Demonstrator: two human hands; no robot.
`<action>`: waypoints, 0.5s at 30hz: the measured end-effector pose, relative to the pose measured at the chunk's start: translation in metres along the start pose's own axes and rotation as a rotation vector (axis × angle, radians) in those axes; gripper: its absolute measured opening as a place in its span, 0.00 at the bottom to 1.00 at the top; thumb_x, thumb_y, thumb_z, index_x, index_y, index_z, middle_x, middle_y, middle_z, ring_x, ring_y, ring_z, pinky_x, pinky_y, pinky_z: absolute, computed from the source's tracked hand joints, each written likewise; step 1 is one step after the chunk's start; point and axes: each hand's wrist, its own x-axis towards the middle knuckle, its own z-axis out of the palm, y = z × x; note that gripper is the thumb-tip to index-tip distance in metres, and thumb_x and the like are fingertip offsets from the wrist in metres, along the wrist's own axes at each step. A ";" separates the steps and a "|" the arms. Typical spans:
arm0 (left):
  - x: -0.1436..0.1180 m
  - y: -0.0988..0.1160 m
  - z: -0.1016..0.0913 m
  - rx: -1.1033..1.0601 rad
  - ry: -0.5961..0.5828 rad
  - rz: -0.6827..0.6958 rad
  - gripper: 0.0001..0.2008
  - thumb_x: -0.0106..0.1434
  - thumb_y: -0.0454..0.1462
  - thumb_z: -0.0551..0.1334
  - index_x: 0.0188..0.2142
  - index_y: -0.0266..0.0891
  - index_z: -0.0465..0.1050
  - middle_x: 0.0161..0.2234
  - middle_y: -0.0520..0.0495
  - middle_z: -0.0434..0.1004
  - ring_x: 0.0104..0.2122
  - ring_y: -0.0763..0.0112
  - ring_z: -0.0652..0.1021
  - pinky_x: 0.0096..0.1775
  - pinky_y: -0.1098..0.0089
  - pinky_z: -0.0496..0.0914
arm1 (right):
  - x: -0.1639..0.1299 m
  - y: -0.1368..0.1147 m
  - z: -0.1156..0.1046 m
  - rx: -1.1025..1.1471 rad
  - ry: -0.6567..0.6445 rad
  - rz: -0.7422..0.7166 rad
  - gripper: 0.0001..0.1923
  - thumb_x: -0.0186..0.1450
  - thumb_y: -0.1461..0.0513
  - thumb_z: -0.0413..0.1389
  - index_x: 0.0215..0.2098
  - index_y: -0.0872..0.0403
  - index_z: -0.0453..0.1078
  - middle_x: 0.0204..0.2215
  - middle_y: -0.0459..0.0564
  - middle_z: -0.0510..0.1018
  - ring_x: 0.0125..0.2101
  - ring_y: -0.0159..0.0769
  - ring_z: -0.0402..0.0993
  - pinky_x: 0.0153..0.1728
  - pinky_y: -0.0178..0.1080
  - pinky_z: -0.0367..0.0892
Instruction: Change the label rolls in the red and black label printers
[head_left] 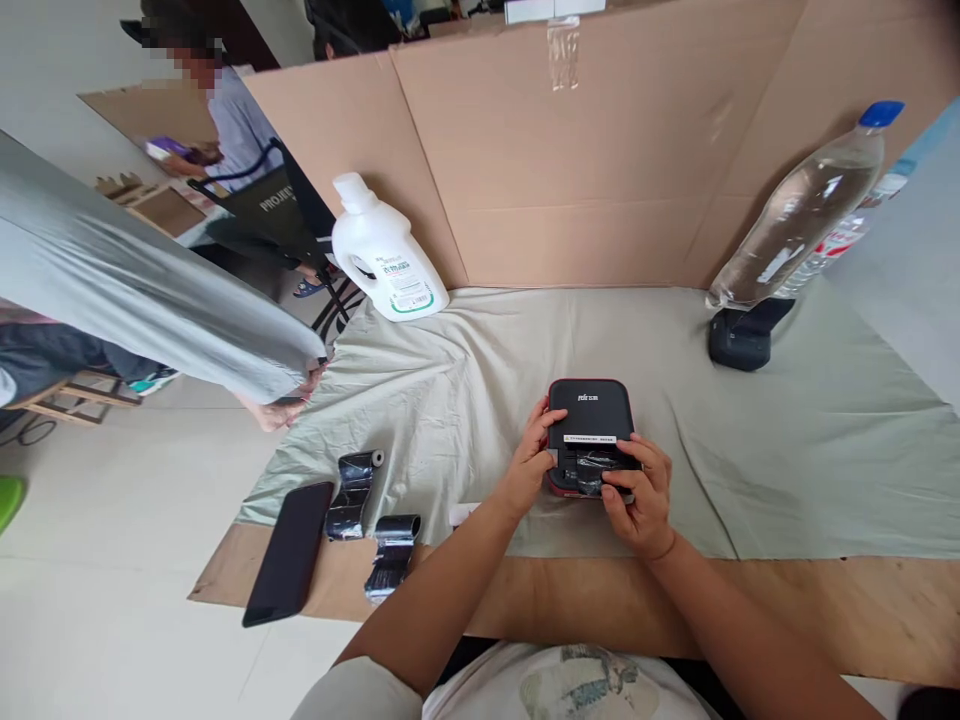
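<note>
Left grip: the left hand [529, 462] clasps the left edge of the printer [589, 425], thumb on top, fingers curled against its side.
Right grip: the right hand [639, 495] clasps the printer's near right corner, its thumb pressed on the dark glossy roll [592, 470] sitting in the open front bay.
Printer: a small black box with a red rim, white lettering on the lid and a white label strip across the middle; it rests on the cloth [787, 440], near the middle of the worktop, just in front of the person.
Cloth: pale green, creased, spread over most of the worktop; bare brown board [825, 600] shows along the near edge.
Strip: a small white piece [462, 513] lies on the cloth just left of the left wrist.
Loose rolls: two shiny black film pieces [352, 492] [393, 552] lie at the near left, one on the cloth edge, one on the board.
Phone: a black phone [289, 552] lies face up beside them, hanging over the board's left edge.
Jug: a white detergent jug [384, 255] stands at the far left against the cardboard wall [585, 160].
Bottle: a clear water bottle [806, 205] with a blue cap leans at the far right, its base by a second dark device [742, 338].
Others: a grey sleeve [142, 290] reaches in from the left, its hand [289, 400] at the cloth's left edge; another person sits beyond it.
</note>
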 end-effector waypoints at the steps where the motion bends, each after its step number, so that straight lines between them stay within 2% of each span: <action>1: 0.000 0.000 0.001 0.013 0.011 -0.001 0.33 0.46 0.31 0.54 0.55 0.44 0.68 0.69 0.54 0.47 0.68 0.57 0.49 0.66 0.58 0.49 | -0.001 -0.001 0.001 -0.003 0.000 0.012 0.04 0.62 0.64 0.54 0.36 0.51 0.68 0.52 0.53 0.69 0.57 0.50 0.62 0.53 0.57 0.63; 3: 0.001 0.000 0.003 -0.009 0.028 -0.031 0.37 0.46 0.30 0.54 0.59 0.46 0.64 0.68 0.54 0.48 0.68 0.58 0.50 0.66 0.59 0.50 | -0.003 -0.003 0.001 -0.004 -0.002 0.032 0.04 0.62 0.64 0.53 0.36 0.51 0.68 0.57 0.53 0.65 0.60 0.52 0.58 0.55 0.59 0.61; 6: 0.003 -0.001 0.005 -0.126 0.038 -0.090 0.46 0.45 0.29 0.54 0.66 0.49 0.50 0.68 0.54 0.49 0.67 0.60 0.52 0.64 0.59 0.53 | -0.003 -0.005 0.001 -0.019 0.000 0.044 0.04 0.63 0.63 0.53 0.36 0.51 0.67 0.62 0.53 0.59 0.63 0.54 0.53 0.57 0.60 0.58; 8: 0.005 -0.002 0.006 -0.173 0.045 -0.093 0.50 0.44 0.29 0.55 0.67 0.50 0.44 0.68 0.53 0.49 0.67 0.61 0.52 0.63 0.60 0.56 | -0.003 -0.004 0.002 -0.021 0.006 0.044 0.04 0.63 0.63 0.52 0.37 0.51 0.67 0.64 0.53 0.57 0.63 0.55 0.53 0.57 0.61 0.58; 10: 0.006 -0.003 0.006 -0.168 0.057 -0.071 0.49 0.43 0.30 0.55 0.67 0.49 0.45 0.68 0.51 0.50 0.67 0.60 0.53 0.62 0.59 0.58 | -0.003 0.000 0.002 0.025 -0.015 0.031 0.07 0.65 0.61 0.51 0.42 0.51 0.66 0.61 0.55 0.61 0.62 0.54 0.56 0.56 0.61 0.60; 13: 0.006 -0.004 0.007 -0.158 0.069 -0.045 0.46 0.45 0.30 0.55 0.66 0.46 0.49 0.66 0.49 0.54 0.64 0.59 0.58 0.60 0.59 0.60 | -0.003 0.009 0.002 0.134 -0.059 -0.018 0.18 0.68 0.53 0.47 0.51 0.52 0.63 0.52 0.59 0.70 0.56 0.53 0.64 0.52 0.61 0.64; 15: 0.005 -0.005 0.008 -0.163 0.062 -0.038 0.44 0.45 0.31 0.55 0.65 0.45 0.51 0.66 0.48 0.55 0.62 0.59 0.62 0.58 0.59 0.63 | -0.003 0.013 0.002 0.169 -0.054 -0.039 0.23 0.68 0.48 0.45 0.54 0.53 0.62 0.48 0.59 0.72 0.54 0.53 0.66 0.50 0.62 0.64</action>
